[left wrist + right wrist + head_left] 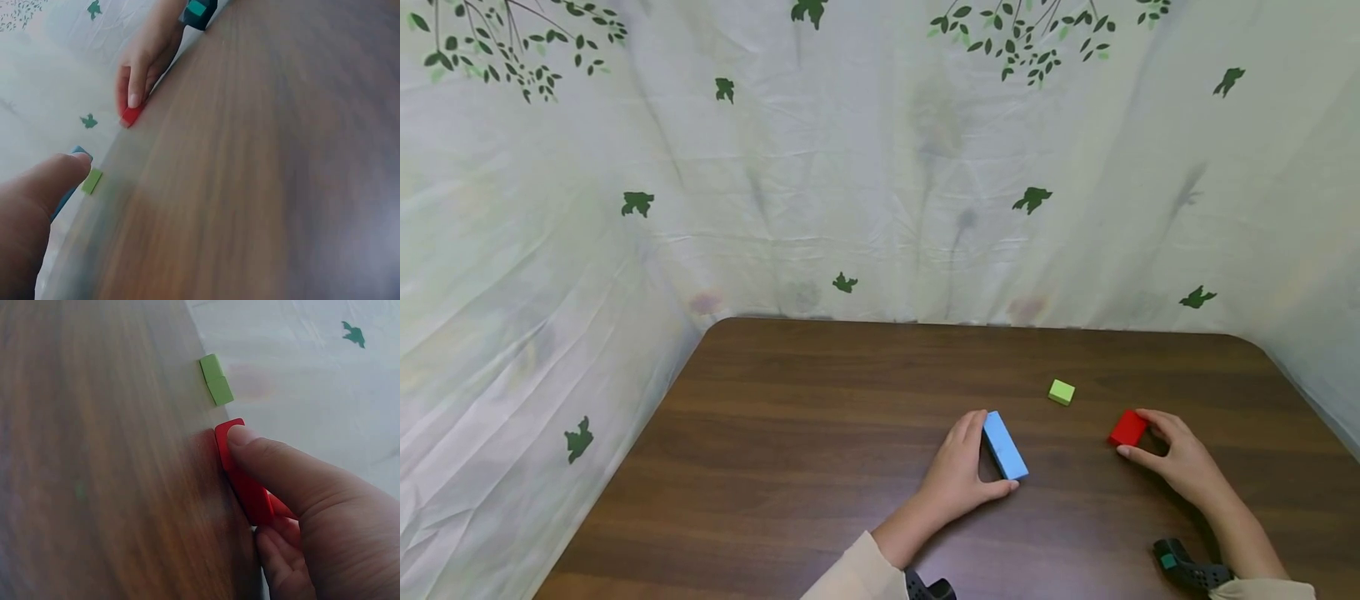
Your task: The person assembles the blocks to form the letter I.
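Note:
My left hand grips a long blue block by its two ends, thumb at the near end and fingers at the far one. In the left wrist view the thumb covers much of the blue block. To the right, my right hand pinches a red block between thumb and fingers. The right wrist view shows the thumb on one end of the red block. A small light green block lies on the table behind and between the two hands, touched by neither.
All of this is on a brown wood-grain table with rounded far corners. A pale curtain printed with leaves and birds hangs behind it and along the sides. Dark devices are worn at the wrists.

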The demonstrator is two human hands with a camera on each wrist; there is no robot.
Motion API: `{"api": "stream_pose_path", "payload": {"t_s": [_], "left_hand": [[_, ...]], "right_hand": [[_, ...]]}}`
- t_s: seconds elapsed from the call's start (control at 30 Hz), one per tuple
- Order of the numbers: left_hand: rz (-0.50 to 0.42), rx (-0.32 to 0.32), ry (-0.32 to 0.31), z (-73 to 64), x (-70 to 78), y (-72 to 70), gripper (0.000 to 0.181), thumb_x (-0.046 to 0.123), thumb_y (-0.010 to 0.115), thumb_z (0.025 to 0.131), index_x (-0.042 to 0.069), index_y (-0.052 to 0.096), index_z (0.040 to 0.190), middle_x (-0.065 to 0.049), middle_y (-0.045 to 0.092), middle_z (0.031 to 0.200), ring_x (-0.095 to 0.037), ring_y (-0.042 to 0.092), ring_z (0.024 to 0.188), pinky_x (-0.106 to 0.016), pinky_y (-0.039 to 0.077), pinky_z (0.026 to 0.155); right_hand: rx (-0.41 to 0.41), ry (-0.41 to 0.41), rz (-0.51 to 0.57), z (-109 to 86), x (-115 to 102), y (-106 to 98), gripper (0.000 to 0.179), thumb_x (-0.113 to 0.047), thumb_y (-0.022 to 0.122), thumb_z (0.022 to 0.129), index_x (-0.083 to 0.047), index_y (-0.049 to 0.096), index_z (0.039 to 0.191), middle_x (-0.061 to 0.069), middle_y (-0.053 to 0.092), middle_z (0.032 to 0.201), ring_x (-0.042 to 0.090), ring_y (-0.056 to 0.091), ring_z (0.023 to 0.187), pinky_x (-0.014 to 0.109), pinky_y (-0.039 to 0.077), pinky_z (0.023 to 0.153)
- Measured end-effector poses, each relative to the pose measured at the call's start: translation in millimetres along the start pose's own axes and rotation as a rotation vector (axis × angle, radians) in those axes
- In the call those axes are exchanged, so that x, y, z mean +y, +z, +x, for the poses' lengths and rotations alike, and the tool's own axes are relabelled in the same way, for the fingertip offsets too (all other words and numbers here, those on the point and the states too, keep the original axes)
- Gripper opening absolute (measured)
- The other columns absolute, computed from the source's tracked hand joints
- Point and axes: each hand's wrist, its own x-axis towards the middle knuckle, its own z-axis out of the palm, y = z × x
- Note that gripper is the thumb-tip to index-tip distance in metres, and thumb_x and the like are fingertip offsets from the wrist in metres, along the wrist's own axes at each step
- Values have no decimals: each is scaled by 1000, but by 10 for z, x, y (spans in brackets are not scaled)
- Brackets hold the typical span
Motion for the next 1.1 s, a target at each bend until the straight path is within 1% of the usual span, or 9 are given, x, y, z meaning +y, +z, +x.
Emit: {"api": "stream_pose_path", "payload": {"t_s": [0.23, 0.43, 0.53, 0.77, 0.93, 1.1], "left_hand": [[-15, -24, -6, -47, -116, -71, 95, 44, 75, 67, 3, 27, 138, -11, 35, 136, -23, 33, 125, -35, 32, 99], [4, -66, 20, -73, -192, -132, 95, 45, 74, 68, 2, 26, 138, -9, 35, 136, -22, 32, 126, -34, 30, 100], [-2, -86, 28, -86, -238, -163, 94, 44, 74, 69, 2, 27, 138, -8, 35, 136, -21, 32, 126, -34, 30, 100], [-14, -120, -2, -114, -348, -225, 93, 43, 72, 70, 3, 26, 139, -8, 34, 138, -20, 32, 125, -35, 32, 99], [-9, -158, -25, -124, -399, -267, 92, 44, 71, 72, 4, 24, 141, -8, 31, 140, -20, 31, 127, -38, 33, 98], [13, -197, -12, -116, -422, -307, 91, 43, 69, 74, 2, 23, 141, -10, 30, 142, -22, 28, 129, -38, 30, 100]], "right_hand": [[2, -5, -7, -3, 7, -7, 74, -33, 68, 80, 11, 35, 129, 32, 30, 125, 50, 38, 106, 60, 34, 83], [5, -8, -2, 0, 21, -3, 73, -33, 67, 80, 11, 34, 129, 32, 29, 126, 50, 37, 107, 60, 34, 83], [11, -15, 1, 2, 25, -3, 73, -32, 68, 80, 10, 35, 129, 32, 29, 126, 50, 37, 107, 60, 34, 83], [30, -29, -8, 2, 24, 2, 71, -31, 68, 80, 10, 36, 128, 32, 31, 125, 49, 38, 105, 60, 34, 81], [30, -29, -8, 3, 17, 0, 71, -31, 68, 80, 10, 36, 128, 32, 31, 125, 49, 38, 106, 60, 34, 82], [30, -29, -6, 5, 13, -6, 71, -31, 68, 80, 11, 36, 128, 32, 31, 125, 49, 38, 106, 60, 34, 82]]}}
